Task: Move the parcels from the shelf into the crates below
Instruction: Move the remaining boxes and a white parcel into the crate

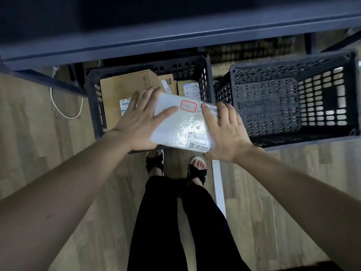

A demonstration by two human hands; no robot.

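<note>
Two hands, mine, hold one white padded parcel point(183, 122) flat between them, above the near rim of the left crate point(93, 106). My left hand point(140, 122) presses its left edge with fingers spread and straight, thumb lying across the top face toward a red-bordered label point(188, 105). My right hand point(224, 132) presses the right edge the same way, fingers fanned, thumb resting on the barcode strip. Neither hand curls round it; the parcel is squeezed between my palms.

I judge this to be the lowering step: the parcel is clear of the dark shelf point(175, 34) running across the top of the view and not yet inside a crate. The left crate already holds several cardboard boxes point(125, 85) with shipping labels, lying flat and covering most of its floor, so the parcel would have to rest on top of them. The right crate point(293, 98) (tipped toward me, its mesh floor bare) stands just beside the left one and offers far more room.

Next I would probably need to move forward and down, keeping the palm pressure even so the slick wrapping does not slip out. The shelf edge overhangs the far part of both crates, so the open way in is from the near side. My sandalled feet point(175, 167) stand on wood floor just short of the crates.
</note>
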